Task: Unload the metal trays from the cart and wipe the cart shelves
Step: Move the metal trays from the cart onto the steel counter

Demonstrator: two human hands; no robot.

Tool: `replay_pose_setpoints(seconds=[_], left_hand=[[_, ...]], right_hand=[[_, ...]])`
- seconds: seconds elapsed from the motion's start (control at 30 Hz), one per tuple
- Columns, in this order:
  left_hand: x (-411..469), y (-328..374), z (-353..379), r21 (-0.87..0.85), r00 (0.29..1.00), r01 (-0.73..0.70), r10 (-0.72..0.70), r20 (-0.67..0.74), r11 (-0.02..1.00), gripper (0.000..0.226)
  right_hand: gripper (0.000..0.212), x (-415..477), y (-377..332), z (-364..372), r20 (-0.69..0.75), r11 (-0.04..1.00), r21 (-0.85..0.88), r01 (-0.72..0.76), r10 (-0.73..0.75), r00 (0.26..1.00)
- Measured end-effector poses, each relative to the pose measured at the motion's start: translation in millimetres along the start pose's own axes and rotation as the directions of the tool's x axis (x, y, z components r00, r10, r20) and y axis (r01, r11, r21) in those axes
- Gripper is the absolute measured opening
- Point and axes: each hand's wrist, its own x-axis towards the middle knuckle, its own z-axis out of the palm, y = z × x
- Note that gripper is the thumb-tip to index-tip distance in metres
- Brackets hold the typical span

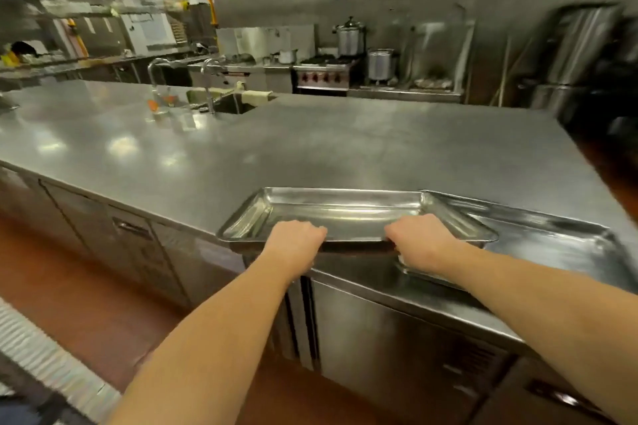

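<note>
Both hands (297, 241) (421, 238) on tray (345, 217) rim

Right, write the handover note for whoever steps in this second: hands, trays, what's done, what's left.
Left hand: grips the near rim of the held tray.
Right hand: grips the same rim, further right.
Trays: the held tray is at the counter edge, its right end over a second tray that lies on the counter.
Done: one tray unloaded onto the counter.
Left: set this tray down, then wipe the shelves. The cart is out of view, so I cannot tell how many trays remain on it.
</note>
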Motion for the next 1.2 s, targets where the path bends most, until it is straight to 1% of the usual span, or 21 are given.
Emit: replay_pose_setpoints(seconds=[0.13, 0.27, 0.37, 0.43, 0.57, 0.7, 0.8, 0.87, 0.97, 1.1, 1.2], left_hand=[[48.0, 60.2, -4.5, -0.026, 0.982, -0.187, 0.186, -0.04, 0.982, 0.028], [74.1, 113.7, -8.2, -0.045, 0.945, -0.323, 0.32, -0.061, 0.945, 0.027], [84.0, 149.3, -5.8, -0.055, 0.91, -0.414, 0.411, -0.058, 0.909, 0.024], [89.6, 171.1, -3.9, -0.059, 0.884, -0.463, 0.457, -0.096, 0.884, 0.023], [102.0, 206.2, 3.8, -0.035, 0.847, -0.525, 0.518, -0.118, 0.85, 0.028], [109.0, 221.7, 19.0, -0.064, 0.87, -0.494, 0.492, -0.041, 0.867, 0.032], [121.9, 228.5, 21.4, -0.118, 0.903, -0.428, 0.429, -0.013, 0.896, 0.031], [130.7, 237.6, 21.3, -0.133, 0.907, -0.415, 0.421, 0.019, 0.9, 0.029], [141.1, 261.5, 23.3, -0.114, 0.908, -0.405, 0.414, 0.065, 0.907, 0.026], [151.0, 296.2, 29.0, -0.095, 0.93, -0.344, 0.353, 0.104, 0.934, 0.022], [161.5, 302.7, 30.2, -0.079, 0.941, -0.311, 0.319, 0.115, 0.947, 0.022]], right_hand=[[0.023, -45.4, 48.9, 17.0, 0.1, 0.986, -0.047, -0.159, 0.163, 0.982], [0.028, -87.7, 79.7, 32.5, 0.183, 0.949, -0.073, -0.308, 0.316, 0.931], [0.022, -116.2, 93.1, 44.6, 0.265, 0.928, -0.072, -0.366, 0.372, 0.89], [0.016, -133.6, 98.8, 53.4, 0.313, 0.913, -0.074, -0.4, 0.402, 0.86], [0.015, -158.4, 109.2, 79.5, 0.364, 0.887, -0.086, -0.453, 0.451, 0.815], [0.019, -156.2, 125.5, 105.2, 0.331, 0.897, -0.065, -0.438, 0.434, 0.838], [0.019, -149.1, 143.8, 124.2, 0.289, 0.909, -0.014, -0.416, 0.402, 0.869], [0.018, -149.2, 159.7, 134.6, 0.268, 0.913, 0.002, -0.408, 0.392, 0.88], [0.019, -152.7, 185.8, 147.4, 0.291, 0.923, 0.018, -0.385, 0.364, 0.885], [0.018, -154.8, 216.6, 169.3, 0.333, 0.933, -0.004, -0.36, 0.341, 0.879], [0.02, -153.7, 227.7, 184.2, 0.299, 0.94, 0.017, -0.342, 0.321, 0.899]])
